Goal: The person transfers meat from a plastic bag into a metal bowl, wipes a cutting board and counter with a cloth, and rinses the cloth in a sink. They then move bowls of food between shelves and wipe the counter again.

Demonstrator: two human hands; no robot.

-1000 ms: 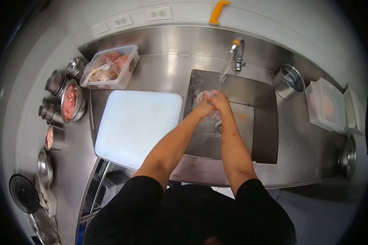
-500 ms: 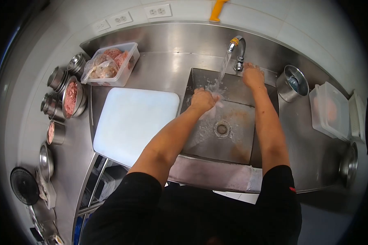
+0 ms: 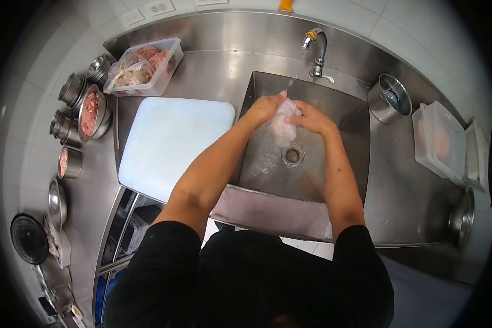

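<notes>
Over the steel sink [image 3: 344, 109], both my hands grip a wet, pale pinkish-white cloth [image 3: 283, 124]. My left hand [image 3: 268, 107] is closed on its upper left side. At its right side, my right hand [image 3: 313, 118] has its fingers bent around the upper part. The cloth hangs bunched just above the drain [image 3: 293, 155]. Behind my hands stands the faucet [image 3: 319, 52], with only a little water falling from its spout. Thin water lies on the sink floor.
A white cutting board [image 3: 175, 145] lies left of the sink. Beyond it stand a plastic tub of meat [image 3: 167, 74] and several metal bowls, one holding ground meat [image 3: 90, 113]. Right of the sink are a metal pot [image 3: 385, 109] and a clear plastic container [image 3: 440, 145].
My right hand has left the faucet handle and joined my left hand on the cloth. The strong stream has dwindled to drops. The camera view has shifted slightly.
</notes>
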